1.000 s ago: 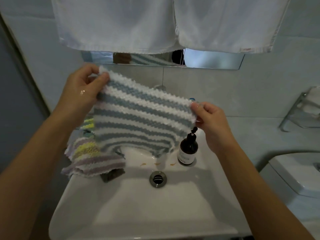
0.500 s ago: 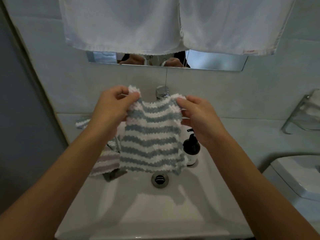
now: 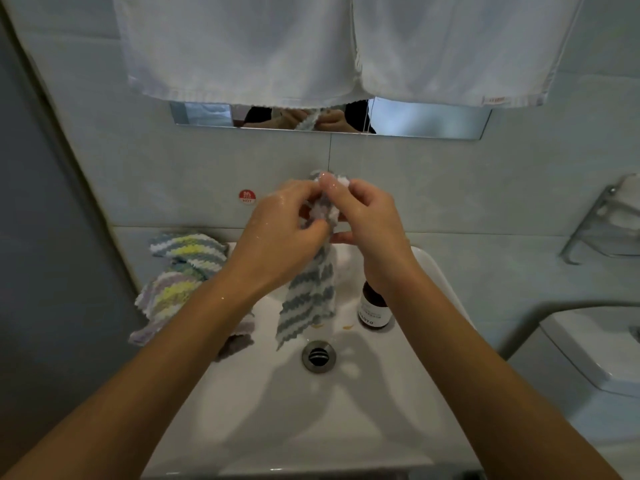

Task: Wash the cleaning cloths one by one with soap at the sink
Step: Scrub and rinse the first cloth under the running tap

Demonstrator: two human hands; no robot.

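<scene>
Above the white sink, the left hand and right hand each pinch the bunched top of the grey-and-white striped cloth, whose tail hangs over the drain. More striped cloths lie heaped on the sink's left rim. Right of the hanging cloth stands a dark soap bottle with a label too blurred to read, and a red sticker on the far wall reads "HOT".

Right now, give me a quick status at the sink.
Left hand and right hand both grip the grey striped cloth, bunched above the sink. Other cloths wait left. Soap bottle close by.
</scene>
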